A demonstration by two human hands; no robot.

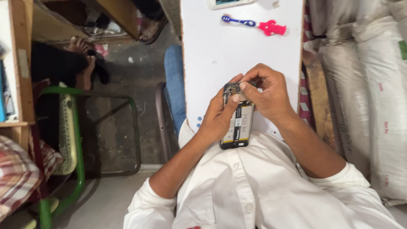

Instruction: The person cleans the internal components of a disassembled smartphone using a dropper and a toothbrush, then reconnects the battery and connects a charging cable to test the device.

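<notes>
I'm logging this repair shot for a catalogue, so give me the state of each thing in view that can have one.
Phone: back cover off, battery and board exposed, held over the white board.
Left hand: gripping the phone's side, thumb on its upper part.
Right hand: fingertips pinched at the phone's top end.
Toothbrush: lying flat on the white board, untouched.
Second device: lying at the board's far edge, mostly cut off.

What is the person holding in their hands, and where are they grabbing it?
An opened black phone: the left hand grips its left edge, while the right hand pinches its top end.
</notes>
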